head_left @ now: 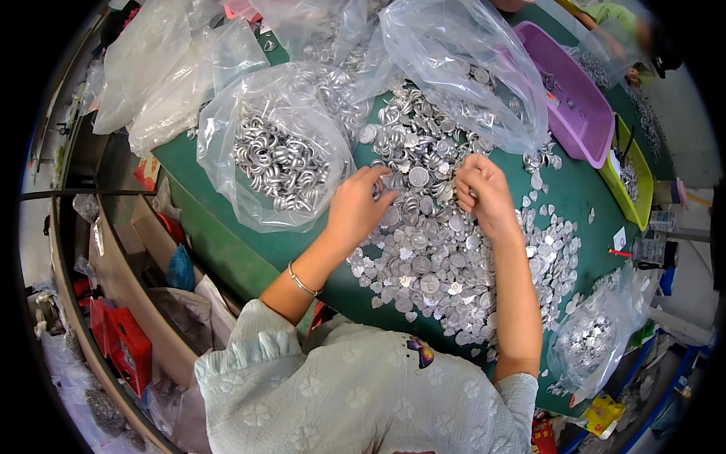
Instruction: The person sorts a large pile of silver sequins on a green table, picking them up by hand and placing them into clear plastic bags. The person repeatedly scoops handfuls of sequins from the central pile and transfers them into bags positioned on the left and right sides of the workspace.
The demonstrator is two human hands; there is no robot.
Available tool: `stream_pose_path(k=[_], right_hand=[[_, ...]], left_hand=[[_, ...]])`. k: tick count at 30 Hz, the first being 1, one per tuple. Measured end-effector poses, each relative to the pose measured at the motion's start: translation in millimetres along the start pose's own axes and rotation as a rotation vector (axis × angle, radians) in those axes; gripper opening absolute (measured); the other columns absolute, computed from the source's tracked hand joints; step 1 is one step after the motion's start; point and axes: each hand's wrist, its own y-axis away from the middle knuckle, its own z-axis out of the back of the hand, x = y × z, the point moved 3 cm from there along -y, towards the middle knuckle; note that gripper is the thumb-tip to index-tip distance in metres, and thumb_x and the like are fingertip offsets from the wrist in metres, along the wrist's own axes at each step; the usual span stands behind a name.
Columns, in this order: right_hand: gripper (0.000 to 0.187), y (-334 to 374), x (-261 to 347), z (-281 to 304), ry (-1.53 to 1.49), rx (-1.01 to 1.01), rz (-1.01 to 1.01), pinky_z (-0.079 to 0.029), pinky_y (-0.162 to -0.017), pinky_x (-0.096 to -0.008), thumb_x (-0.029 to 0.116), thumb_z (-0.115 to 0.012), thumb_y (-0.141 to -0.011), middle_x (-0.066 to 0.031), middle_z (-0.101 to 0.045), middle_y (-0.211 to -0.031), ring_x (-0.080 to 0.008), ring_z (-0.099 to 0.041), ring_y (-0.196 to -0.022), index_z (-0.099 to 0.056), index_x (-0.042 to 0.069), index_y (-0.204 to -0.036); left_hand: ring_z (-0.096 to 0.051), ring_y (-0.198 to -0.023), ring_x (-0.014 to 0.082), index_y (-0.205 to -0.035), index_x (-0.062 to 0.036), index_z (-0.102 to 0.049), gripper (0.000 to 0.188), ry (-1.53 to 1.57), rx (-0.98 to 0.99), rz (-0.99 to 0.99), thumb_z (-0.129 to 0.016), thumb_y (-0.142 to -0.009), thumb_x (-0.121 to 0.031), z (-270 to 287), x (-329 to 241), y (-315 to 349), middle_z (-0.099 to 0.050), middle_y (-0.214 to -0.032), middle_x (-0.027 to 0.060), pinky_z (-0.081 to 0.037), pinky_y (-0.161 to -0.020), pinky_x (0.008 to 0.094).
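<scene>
A wide heap of silver metal pieces [427,284], many of them round and coin-like, spreads over the green table [261,253]. At the heap's left edge is my left hand [359,203], its fingers curved and thumb apart from them, touching or close to the pieces. My right hand [484,193] is closed at the heap's right side, thumb pressed to bent fingers. A small dark metal bit shows at those fingertips, too small to name. Left of my left hand, a clear plastic bag [219,163] lies open around many silver rings [280,163].
Another clear bag [469,53] covers part of the heap's far side. A purple basket [575,113] and a yellow-green basket [639,181] stand at right. Nearer sits a bag of silver pieces [590,340]. A person [616,26] is at far right. Red crates [128,348] stand lower left.
</scene>
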Motion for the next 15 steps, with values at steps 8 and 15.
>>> stream_pose_path(k=[8, 15], right_hand=[[0.022, 12, 17, -36, 1.391, -0.065, 0.363, -0.045, -0.059, -0.0444, 0.021, -0.073, -0.071, -0.0145, -0.062, -0.076, -0.0336, -0.061, -0.069, -0.061, 0.004, -0.078], [0.013, 13, 25, -4, 0.119, -0.018, 0.075, -0.035, -0.043, -0.0235, 0.01, -0.062, -0.08, -0.0035, -0.059, -0.08, -0.013, -0.05, -0.06, -0.051, 0.007, -0.073]], left_hand=[[-0.061, -0.07, 0.0315, -0.092, -0.002, -0.062, 0.028, -0.063, 0.024, 0.038, -0.073, -0.071, -0.017, -5, 0, -8, -0.063, -0.079, 0.0134, -0.048, -0.062, 0.0379], [-0.06, -0.065, 0.024, -0.086, 0.0003, -0.06, 0.018, 0.208, -0.032, -0.001, -0.066, -0.077, -0.013, -8, 10, -4, -0.062, -0.075, 0.0087, -0.047, -0.058, 0.0342]])
